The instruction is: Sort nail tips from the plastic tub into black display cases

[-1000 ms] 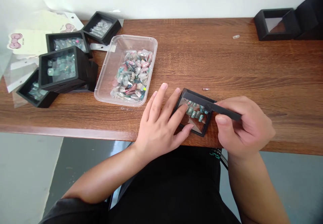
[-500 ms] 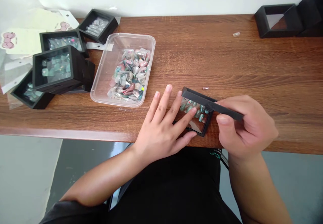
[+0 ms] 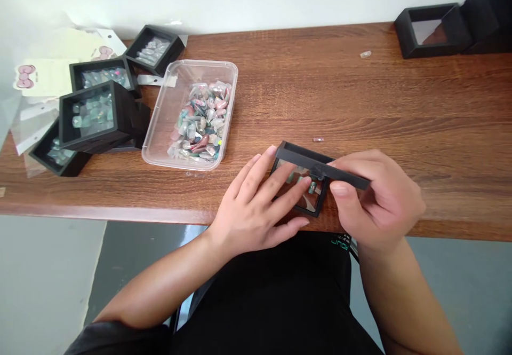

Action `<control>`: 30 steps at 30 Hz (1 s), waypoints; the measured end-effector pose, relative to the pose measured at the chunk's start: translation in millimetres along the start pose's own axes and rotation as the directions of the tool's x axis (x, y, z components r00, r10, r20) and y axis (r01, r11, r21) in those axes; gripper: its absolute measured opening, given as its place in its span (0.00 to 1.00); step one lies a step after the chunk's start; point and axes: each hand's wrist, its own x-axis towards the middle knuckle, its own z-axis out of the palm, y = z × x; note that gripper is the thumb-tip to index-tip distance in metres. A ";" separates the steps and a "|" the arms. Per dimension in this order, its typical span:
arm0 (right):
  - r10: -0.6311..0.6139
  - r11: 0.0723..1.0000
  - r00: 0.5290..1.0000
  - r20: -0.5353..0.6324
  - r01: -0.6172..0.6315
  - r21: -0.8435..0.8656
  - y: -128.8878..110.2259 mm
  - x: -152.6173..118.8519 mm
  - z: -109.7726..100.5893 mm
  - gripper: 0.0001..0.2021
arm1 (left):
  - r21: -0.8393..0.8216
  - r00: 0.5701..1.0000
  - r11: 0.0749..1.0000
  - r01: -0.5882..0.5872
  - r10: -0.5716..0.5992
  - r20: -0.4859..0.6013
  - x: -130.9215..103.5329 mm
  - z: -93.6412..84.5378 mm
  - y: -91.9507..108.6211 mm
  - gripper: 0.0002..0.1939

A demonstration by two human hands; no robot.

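Wooden table (image 3: 400, 109) below white wall; right hand (image 3: 376, 200) grips black frame (image 3: 316, 165), left hand (image 3: 256, 205) flat.

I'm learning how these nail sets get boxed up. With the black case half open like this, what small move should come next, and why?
Probably slide the left hand clear first. Its fingertips lie on the press-on nails inside the black case, while the right hand holds the lid tilted just above them, so lowering it now would likely pinch the fingers.
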 end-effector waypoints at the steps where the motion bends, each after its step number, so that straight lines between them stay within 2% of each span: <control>1: 0.003 1.000 1.000 0.000 -0.003 0.004 0.1 0.0 -0.1 0.06 | 0.011 1.000 1.000 0.010 -0.010 0.024 0.5 0.0 1.2 0.34; 3: 0.004 1.000 1.000 -0.003 -0.004 0.008 0.4 -0.2 -0.2 0.06 | 0.024 0.998 0.999 0.033 -0.034 0.046 1.6 0.2 3.7 0.34; 13: -0.007 1.000 1.000 0.010 0.007 0.026 0.5 1.7 -0.4 0.07 | 0.038 0.999 0.999 0.032 -0.032 0.001 2.3 0.4 5.0 0.33; 20: 0.003 1.000 1.000 0.005 -0.003 0.009 0.1 1.3 -0.7 0.07 | -0.023 0.991 0.999 0.036 -0.033 0.130 4.1 -0.9 4.2 0.36; 30: 0.018 1.000 1.000 0.003 -0.018 -0.004 -0.6 0.5 -1.7 0.05 | -0.044 0.994 0.998 0.037 -0.033 0.105 3.2 -0.9 3.9 0.34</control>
